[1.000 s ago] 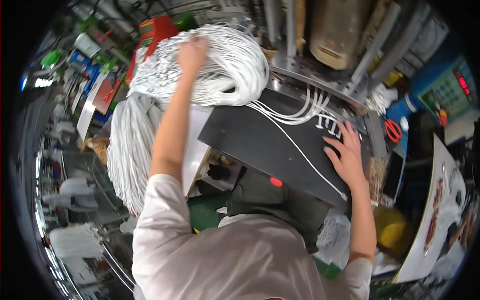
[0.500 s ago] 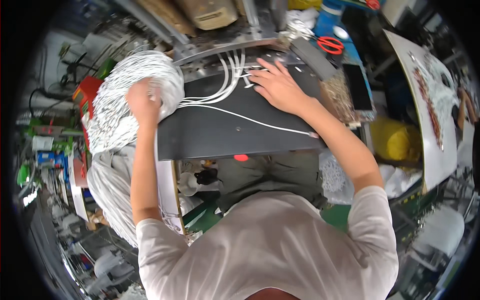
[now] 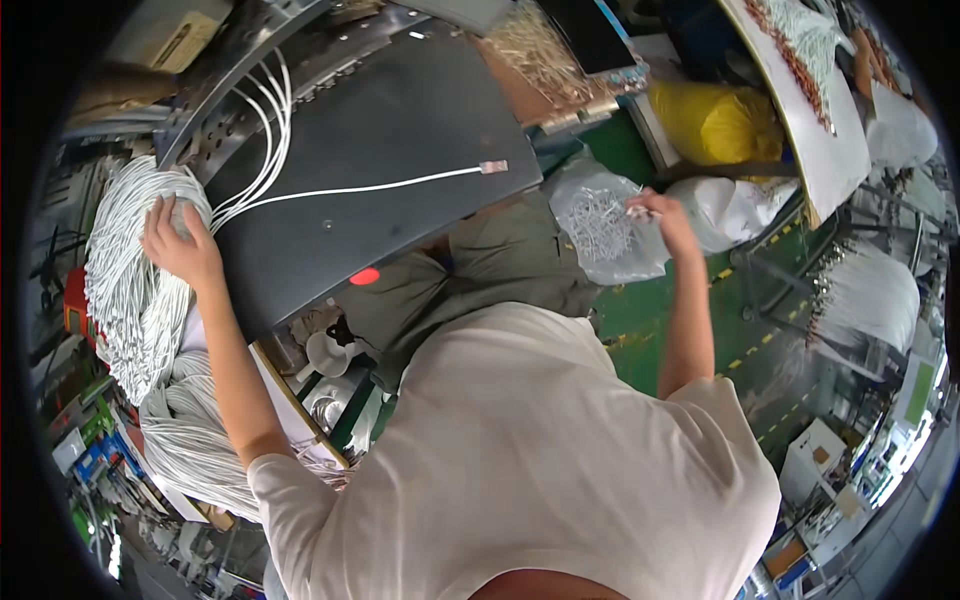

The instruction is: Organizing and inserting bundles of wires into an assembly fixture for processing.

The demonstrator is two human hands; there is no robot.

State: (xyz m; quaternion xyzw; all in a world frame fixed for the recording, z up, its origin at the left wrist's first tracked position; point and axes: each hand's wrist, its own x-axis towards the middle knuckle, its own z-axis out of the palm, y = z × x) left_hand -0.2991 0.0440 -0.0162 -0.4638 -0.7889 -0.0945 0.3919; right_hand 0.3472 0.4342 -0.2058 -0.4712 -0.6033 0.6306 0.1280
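Since half a second ago the right hand (image 3: 668,215) has left the dark surface (image 3: 400,130) and gone to the clear bag of small metal parts (image 3: 605,215) at centre right; its grip is pinched narrow on a piece at the bag's mouth; judged step: fetching a terminal; next calls for carrying it to the free end of the white cable (image 3: 380,186); left hand (image 3: 180,245), fingers spread, rests on the white cable bundle (image 3: 130,290) at left.
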